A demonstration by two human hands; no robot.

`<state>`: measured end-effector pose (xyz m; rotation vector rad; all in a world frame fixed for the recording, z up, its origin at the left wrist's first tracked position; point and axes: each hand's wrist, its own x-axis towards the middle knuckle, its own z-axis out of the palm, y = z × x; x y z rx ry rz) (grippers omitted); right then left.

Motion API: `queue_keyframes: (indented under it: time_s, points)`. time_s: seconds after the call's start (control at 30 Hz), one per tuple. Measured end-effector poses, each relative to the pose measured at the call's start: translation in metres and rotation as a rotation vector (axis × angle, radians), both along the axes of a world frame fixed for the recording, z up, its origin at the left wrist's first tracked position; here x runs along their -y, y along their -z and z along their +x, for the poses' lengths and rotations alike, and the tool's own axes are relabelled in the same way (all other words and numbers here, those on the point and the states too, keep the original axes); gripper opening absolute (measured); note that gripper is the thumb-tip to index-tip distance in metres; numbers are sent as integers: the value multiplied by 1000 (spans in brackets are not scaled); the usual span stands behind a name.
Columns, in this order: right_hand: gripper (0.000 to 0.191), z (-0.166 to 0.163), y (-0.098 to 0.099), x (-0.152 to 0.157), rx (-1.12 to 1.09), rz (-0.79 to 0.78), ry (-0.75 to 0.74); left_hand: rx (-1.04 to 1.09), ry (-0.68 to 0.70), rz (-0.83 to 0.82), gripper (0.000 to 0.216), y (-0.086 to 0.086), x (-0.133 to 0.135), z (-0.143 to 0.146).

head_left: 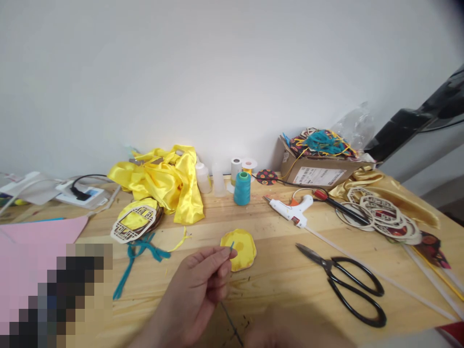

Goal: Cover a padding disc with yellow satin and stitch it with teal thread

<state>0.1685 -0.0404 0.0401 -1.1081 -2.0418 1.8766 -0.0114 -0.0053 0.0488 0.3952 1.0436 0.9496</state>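
Above the wooden table my left hand (203,275) is closed, pinching a teal cord (232,246) between thumb and forefinger; a short end sticks up past the fingertips. More of a dark teal strand hangs below the palm and runs down toward the bottom edge. There my right hand (286,333) is smeared by motion and partly cut off, so its fingers cannot be made out. Just behind my left fingertips lies a round yellow fabric-covered disc (243,250). Black-handled scissors (328,265) rest to the right, blades pointing up and left.
A white glue gun (290,210), a teal thread cone (242,188) and yellow satin (163,181) lie farther back. The cardboard box (315,171) holds cords and patterned pieces. Lattice discs (386,212) are piled at right, others (134,223) at left near teal cords (148,249).
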Motion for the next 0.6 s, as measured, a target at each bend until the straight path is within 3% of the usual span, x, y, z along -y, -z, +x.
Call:
queue_keyframes:
  time_s: [0.07,0.13,0.2,0.27,0.33,0.43,0.6]
  points:
    - [19,10,1,-8,9,-60,40,-61,1,35,13,1,1,-1]
    - [27,20,0,-17,59,-52,212,-158,19,79,15,2,3,-2]
    - [32,23,-3,-26,105,110,477,-282,49,134,19,2,5,-2]
    - [28,19,-9,-32,87,336,625,-401,91,186,23,0,8,-1]
    - [33,9,-14,-37,10,443,553,-497,138,227,24,-2,9,-1]
    - [46,-7,-19,-45,-74,468,315,-615,200,285,23,-6,11,-1]
    - [25,-17,-17,-66,-121,489,117,-697,204,308,23,-6,12,-5]
